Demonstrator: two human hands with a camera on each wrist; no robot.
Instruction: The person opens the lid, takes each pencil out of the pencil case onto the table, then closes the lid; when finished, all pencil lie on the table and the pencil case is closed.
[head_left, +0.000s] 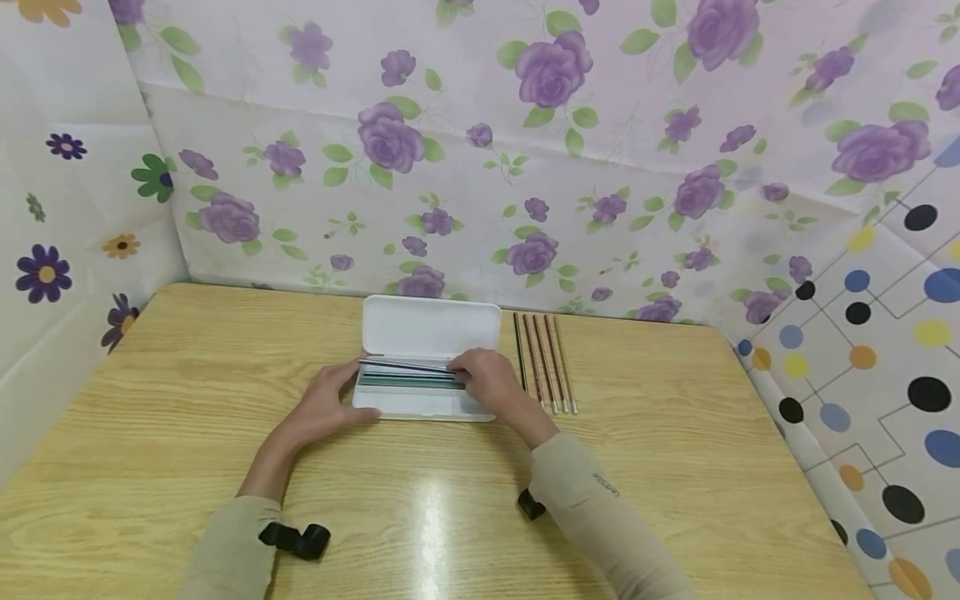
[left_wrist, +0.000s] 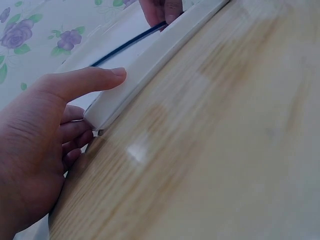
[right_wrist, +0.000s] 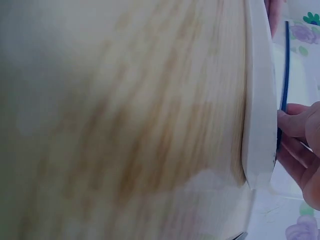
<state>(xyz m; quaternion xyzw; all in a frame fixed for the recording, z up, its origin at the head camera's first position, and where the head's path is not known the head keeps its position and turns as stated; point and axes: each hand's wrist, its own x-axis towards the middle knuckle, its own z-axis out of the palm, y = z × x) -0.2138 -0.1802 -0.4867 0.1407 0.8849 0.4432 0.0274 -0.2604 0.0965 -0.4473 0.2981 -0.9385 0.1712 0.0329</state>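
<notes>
In the head view, a white case (head_left: 405, 404) lies near the worktop's (head_left: 375, 483) far edge, 5 pencils (head_left: 566, 364) beside it, the right hand (head_left: 491, 383) apparently arranging a dark pencil (head_left: 405, 365) inside. In the left wrist view, the left hand (left_wrist: 35, 135) holds the case's corner, thumb over the rim. In the right wrist view, narrow fingers pinch the dark pencil; the next move seemingly calls for a steady case and level pencil.

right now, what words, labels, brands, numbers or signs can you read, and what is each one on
No text is readable.
Right sleeve: a small dark mark, possibly lettering, too small and blurred to read.
White case, held pencil and row of pencils: no legible print in these views.
</notes>
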